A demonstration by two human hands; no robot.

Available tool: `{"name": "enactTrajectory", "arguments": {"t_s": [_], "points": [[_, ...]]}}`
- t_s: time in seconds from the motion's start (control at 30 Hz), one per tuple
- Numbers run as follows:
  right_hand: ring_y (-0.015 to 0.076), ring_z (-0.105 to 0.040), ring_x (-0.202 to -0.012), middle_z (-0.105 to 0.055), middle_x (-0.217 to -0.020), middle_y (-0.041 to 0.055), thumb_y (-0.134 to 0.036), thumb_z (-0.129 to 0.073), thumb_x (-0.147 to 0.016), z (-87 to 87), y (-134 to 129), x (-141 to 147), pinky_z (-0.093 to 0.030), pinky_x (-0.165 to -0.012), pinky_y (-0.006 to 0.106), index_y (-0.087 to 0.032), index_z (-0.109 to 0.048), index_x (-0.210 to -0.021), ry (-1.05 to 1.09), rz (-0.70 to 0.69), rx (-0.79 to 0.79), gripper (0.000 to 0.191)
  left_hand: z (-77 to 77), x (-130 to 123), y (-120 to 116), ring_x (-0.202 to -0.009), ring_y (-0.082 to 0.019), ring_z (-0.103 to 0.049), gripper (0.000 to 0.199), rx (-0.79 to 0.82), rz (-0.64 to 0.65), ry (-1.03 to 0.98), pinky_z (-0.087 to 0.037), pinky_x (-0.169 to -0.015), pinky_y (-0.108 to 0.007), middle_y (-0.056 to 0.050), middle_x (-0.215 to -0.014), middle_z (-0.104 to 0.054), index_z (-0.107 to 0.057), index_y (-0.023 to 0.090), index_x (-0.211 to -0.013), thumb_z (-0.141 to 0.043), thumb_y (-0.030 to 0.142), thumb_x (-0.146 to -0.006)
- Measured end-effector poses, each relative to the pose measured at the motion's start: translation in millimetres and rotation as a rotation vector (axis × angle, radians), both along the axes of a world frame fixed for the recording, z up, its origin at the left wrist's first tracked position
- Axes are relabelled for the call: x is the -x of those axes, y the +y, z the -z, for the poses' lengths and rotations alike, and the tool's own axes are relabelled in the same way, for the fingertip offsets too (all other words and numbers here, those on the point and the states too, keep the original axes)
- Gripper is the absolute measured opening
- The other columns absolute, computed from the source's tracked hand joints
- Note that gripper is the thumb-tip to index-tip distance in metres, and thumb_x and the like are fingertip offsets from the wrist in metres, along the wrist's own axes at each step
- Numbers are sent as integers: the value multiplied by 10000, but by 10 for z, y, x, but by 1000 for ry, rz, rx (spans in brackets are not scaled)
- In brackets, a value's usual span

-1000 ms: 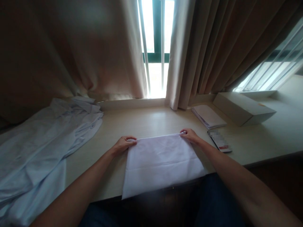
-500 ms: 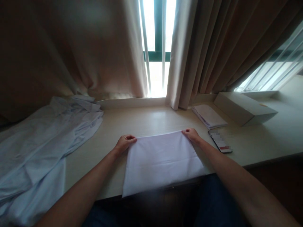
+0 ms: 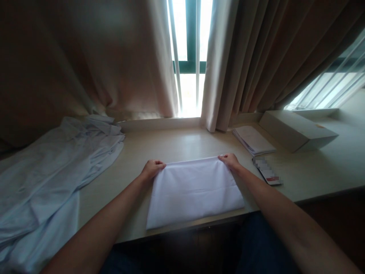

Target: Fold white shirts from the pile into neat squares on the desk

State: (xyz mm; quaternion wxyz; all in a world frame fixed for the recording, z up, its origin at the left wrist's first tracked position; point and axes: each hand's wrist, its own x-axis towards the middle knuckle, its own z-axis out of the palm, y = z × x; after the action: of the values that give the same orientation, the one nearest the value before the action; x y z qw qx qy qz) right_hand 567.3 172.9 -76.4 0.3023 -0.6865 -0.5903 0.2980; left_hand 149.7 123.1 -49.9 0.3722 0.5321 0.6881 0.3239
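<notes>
A folded white cloth lies near the front edge of the desk, with a faint crease across its middle. My left hand pinches its far left corner between thumb and fingers. At the far right corner, my right hand pinches the cloth in the same way. The far edge runs nearly straight between both hands and looks slightly raised. The near edge rests just inside the desk's front edge.
A rumpled heap of white fabric covers the left of the desk. To the right are a folded white stack, a phone with a blurred screen, and a pale box. Curtains hang behind, beside a window.
The near edge of the cloth has come up from over the desk's front edge and now lies on the desktop. Both hands keep their pinch, almost in place.
</notes>
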Motion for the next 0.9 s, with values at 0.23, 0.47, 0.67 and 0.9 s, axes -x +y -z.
{"name": "enactTrajectory", "arguments": {"t_s": [0.23, 0.47, 0.67, 0.9], "points": [[160, -569, -648, -655, -691, 44, -441, -678, -691, -9, 31, 33, -346, -574, 228, -152, -693, -708, -97, 34, -67, 290, 19, 62, -45, -715, -180, -618, 449, -95, -74, 132, -420, -604, -250, -48, -779, -700, -730, 161, -843, -731, 520, -574], [130, -527, -588, -640, -670, 28, -497, -654, -703, -9, -6, 33, -324, -512, 210, -141, -685, -724, 26, 28, -64, 358, -137, 201, -202, -673, -144, -621, 524, 136, 22, -379, -470, -604, -246, -49, -817, -694, -684, 138, -836, -866, 405, -425], [107, -477, -496, -626, -618, 30, -536, -655, -699, -31, -81, 48, -337, -463, 212, -117, -675, -737, 182, 53, 1, 421, -113, 145, -217, -627, -162, -615, 432, 153, -115, -407, -472, -570, -264, -35, -692, -663, -656, 142, -752, -863, 350, -435], [122, -525, -528, -657, -658, 53, -522, -696, -674, 40, -30, 68, -368, -490, 218, -113, -689, -754, 130, 115, 6, 417, 109, 124, -113, -626, -161, -608, 326, -55, -214, -52, -478, -615, -290, -32, -712, -657, -645, 157, -782, -729, 391, -571]]}}
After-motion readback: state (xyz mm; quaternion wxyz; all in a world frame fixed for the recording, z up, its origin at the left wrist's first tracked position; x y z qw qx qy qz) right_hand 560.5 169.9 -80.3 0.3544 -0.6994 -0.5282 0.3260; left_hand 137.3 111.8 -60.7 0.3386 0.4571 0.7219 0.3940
